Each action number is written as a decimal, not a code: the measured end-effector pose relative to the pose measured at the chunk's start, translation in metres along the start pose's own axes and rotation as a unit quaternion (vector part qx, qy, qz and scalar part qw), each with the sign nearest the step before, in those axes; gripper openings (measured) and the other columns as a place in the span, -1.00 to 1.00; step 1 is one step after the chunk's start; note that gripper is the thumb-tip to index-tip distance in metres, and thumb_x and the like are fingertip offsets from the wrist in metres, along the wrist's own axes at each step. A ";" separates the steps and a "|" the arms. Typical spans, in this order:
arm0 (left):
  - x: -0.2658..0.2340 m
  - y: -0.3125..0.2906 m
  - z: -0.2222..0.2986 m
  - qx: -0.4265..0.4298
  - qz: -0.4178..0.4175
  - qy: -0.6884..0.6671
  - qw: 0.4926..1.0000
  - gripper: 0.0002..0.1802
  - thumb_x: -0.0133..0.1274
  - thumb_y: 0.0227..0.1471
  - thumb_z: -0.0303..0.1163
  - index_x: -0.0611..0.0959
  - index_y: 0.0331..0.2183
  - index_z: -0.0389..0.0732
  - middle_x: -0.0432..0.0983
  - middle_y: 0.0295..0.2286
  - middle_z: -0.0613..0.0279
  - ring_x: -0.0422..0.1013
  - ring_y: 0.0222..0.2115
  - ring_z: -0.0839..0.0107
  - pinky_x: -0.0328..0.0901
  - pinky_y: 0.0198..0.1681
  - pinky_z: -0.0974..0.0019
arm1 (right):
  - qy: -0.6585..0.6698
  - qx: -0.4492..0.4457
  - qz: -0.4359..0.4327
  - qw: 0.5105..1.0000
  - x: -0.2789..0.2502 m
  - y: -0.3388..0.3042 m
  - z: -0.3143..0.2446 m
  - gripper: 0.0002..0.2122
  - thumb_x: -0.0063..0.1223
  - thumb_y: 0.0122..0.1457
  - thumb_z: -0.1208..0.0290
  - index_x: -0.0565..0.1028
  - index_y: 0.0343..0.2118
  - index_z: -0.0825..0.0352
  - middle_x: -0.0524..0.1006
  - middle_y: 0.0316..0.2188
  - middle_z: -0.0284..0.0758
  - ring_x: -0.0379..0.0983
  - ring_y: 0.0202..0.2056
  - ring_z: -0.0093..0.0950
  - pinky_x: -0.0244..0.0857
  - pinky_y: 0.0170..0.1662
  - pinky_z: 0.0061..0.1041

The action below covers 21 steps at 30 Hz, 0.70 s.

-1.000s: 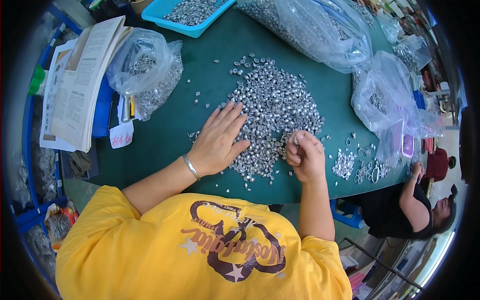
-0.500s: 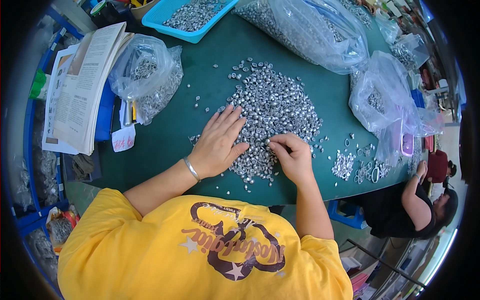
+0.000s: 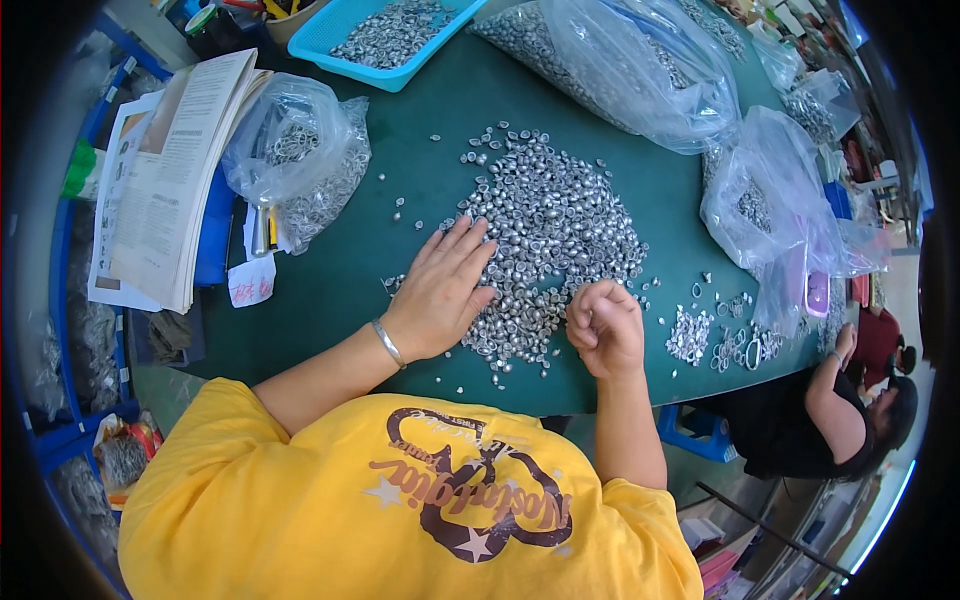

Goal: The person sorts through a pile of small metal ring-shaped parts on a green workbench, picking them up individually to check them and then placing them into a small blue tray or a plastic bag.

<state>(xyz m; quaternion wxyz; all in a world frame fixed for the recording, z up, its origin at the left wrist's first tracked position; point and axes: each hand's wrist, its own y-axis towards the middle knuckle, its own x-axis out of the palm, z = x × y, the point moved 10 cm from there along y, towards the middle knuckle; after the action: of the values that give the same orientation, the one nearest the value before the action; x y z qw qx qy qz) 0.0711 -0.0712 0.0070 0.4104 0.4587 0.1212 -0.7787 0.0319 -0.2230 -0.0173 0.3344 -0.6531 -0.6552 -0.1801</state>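
A wide pile of small silver, rounded metal pieces (image 3: 560, 205) lies on the green tabletop in front of me. My left hand (image 3: 445, 285) rests flat on the pile's left edge, fingers stretched out and holding nothing. At the pile's lower right, my right hand (image 3: 607, 328) is turned with its fingers curled in. Whatever those fingers hold, if anything, is hidden. A gap shows in the pile just left of the right hand.
A blue basket (image 3: 305, 48) of metal pieces stands at the back. Clear plastic bags (image 3: 640, 70) of parts lie around the table. Smaller parts (image 3: 690, 335) sit to the right. Papers (image 3: 170, 180) stand at left. Another person (image 3: 815, 425) sits at far right.
My right hand has drawn back to the right from the pile, and its fingers have curled inward from a pinch on a metal piece. My left hand stays in place.
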 end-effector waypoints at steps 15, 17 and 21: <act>-0.024 -0.011 -0.006 0.028 0.025 -0.078 0.996 -0.85 0.06 -0.20 -0.57 0.46 -0.46 -0.20 0.25 -0.06 0.03 0.13 0.01 0.07 0.00 0.07 0.09 | -0.730 -0.140 0.042 0.668 0.048 0.020 -0.019 -0.90 0.02 -0.07 0.49 0.51 -0.44 0.31 0.51 -0.49 -0.22 0.45 -0.43 -0.26 0.33 -0.35 -0.37; -0.030 -0.009 -0.003 0.034 0.058 -0.090 0.994 -0.88 0.08 -0.22 -0.56 0.50 -0.49 -0.20 0.35 -0.19 0.09 0.25 -0.11 0.12 0.10 -0.03 0.17 | -0.718 -0.178 0.020 0.672 0.056 0.019 -0.018 -0.91 0.02 -0.07 0.50 0.50 -0.45 0.31 0.50 -0.50 -0.23 0.44 -0.44 -0.26 0.33 -0.37 -0.38; -0.019 0.003 0.012 0.055 0.052 -0.074 0.994 -0.85 0.12 -0.27 -0.53 0.53 -0.49 -0.19 0.36 -0.44 0.22 0.32 -0.37 0.23 0.18 -0.29 0.26 | -0.747 -0.183 0.008 0.639 0.064 0.023 -0.006 -0.93 0.04 -0.06 0.46 0.50 -0.49 0.29 0.49 -0.50 -0.25 0.44 -0.47 -0.27 0.33 -0.42 -0.39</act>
<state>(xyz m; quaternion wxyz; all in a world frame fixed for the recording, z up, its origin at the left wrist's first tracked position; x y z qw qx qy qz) 0.0704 -0.0699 0.0302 0.4322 0.4274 0.0235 -0.7937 0.0606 -0.1779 0.0260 -0.3934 -0.6187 -0.6301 0.2556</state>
